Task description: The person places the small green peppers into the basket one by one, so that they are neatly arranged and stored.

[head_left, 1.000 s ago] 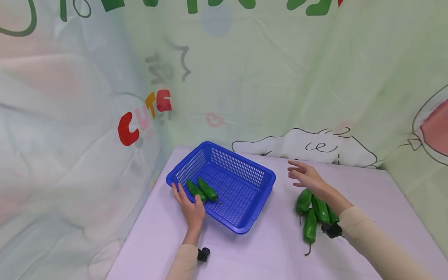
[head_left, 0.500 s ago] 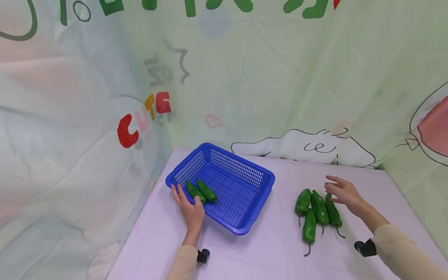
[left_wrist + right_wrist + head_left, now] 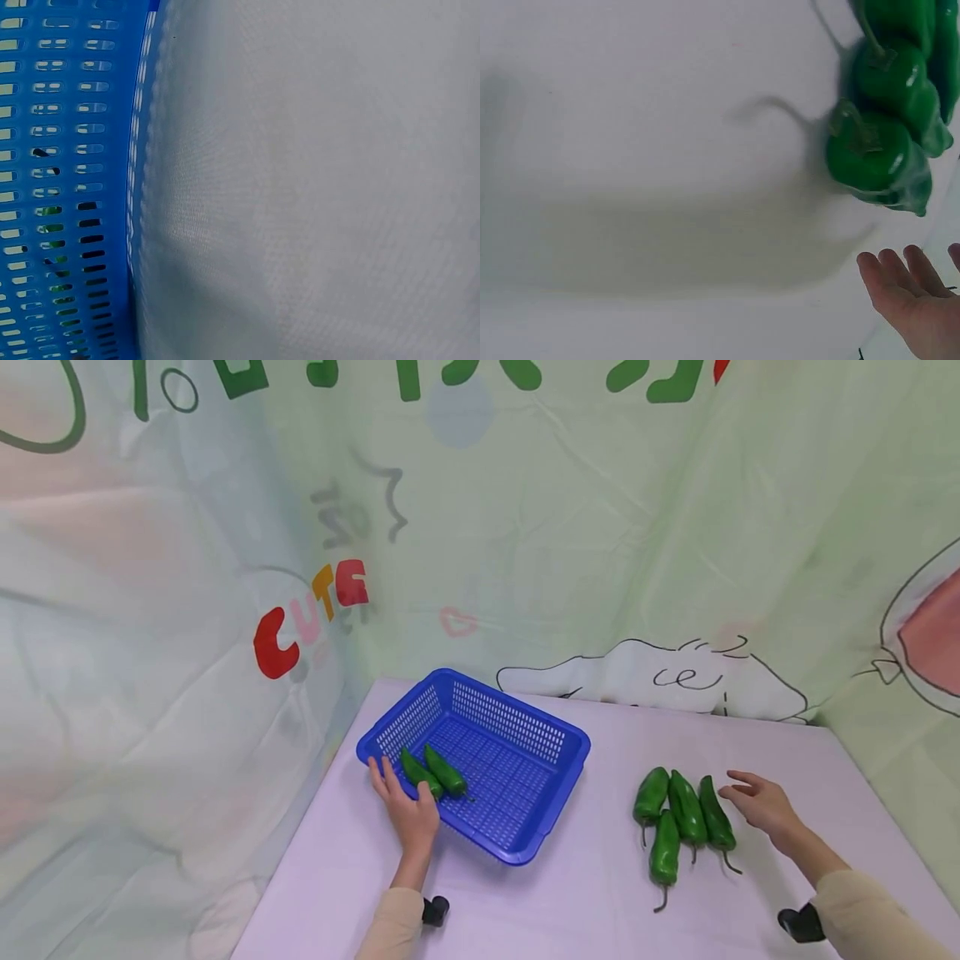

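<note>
A blue plastic basket [image 3: 517, 793] with slotted walls sits at the left of the table, holding two green peppers [image 3: 446, 770] near its left side. My left hand [image 3: 408, 814] rests on the basket's near-left rim with fingers spread and straight. In the left wrist view only the basket's slotted wall [image 3: 67, 172] shows, not the hand. Several more green peppers [image 3: 687, 810] lie grouped on the table's right part. Just right of the rightmost pepper [image 3: 716, 817], my right hand [image 3: 765, 806] hovers with loosely bent fingers, holding nothing. The right wrist view shows this hand [image 3: 922, 307] apart from the peppers [image 3: 874, 154].
A pale lilac cloth covers the table [image 3: 585, 893]. Printed fabric hangs behind it [image 3: 525, 568] and along the left side. Black wrist cameras are strapped to the left wrist [image 3: 435, 910] and right wrist [image 3: 801, 923].
My right hand has moved from beside the basket rightward and down, over the pepper group, to the right of the rightmost pepper. My left hand and the basket have stayed in place.
</note>
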{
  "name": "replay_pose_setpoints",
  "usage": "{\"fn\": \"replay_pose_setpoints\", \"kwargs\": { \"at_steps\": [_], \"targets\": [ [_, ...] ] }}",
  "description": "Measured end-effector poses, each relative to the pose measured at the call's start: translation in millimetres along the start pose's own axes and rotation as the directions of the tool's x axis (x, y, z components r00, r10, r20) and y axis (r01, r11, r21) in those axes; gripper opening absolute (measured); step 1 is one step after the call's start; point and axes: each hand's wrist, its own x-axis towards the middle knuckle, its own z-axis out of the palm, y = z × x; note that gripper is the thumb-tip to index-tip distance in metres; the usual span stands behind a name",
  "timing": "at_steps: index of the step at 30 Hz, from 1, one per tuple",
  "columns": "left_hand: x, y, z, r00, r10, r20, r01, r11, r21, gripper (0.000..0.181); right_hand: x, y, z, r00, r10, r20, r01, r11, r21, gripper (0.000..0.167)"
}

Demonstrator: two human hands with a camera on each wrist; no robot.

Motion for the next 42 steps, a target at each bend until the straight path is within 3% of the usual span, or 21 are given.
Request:
{"fn": "replay_pose_setpoints", "kwargs": {
  "at_steps": [7,11,24,36,42],
  "targets": [
    [0.8,1.7,-1.6,1.0,-0.001,-0.002,0.001,1.0,0.01,0.075,-2.1,7.6,11.9,0.996,0.061,0.058,-0.065,0.996,0.062,0.069],
    [-0.1,2.5,-1.5,1.0,-0.005,0.001,0.005,1.0,0.008,0.076,-0.6,10.9,14.6,0.996,0.06,0.069,-0.066,0.994,0.084,0.071],
    [-1.3,0.1,0.4,1.0,-0.004,-0.001,0.004,1.0,0.009,0.077,6.9,22.9,25.0,0.999,0.025,0.028,-0.024,1.0,-0.018,0.07],
    [-3.0,0.8,0.5,1.0,-0.018,0.006,0.018,1.0,0.013,0.077,2.3,11.5,18.0,1.0,-0.002,0.029,0.003,1.0,-0.022,0.063],
    [-0.2,0.5,1.0,1.0,0.006,-0.008,-0.006,1.0,0.002,0.077,2.4,-1.8,7.3,0.999,0.035,0.025,-0.035,0.999,0.025,0.061]
  ]
}}
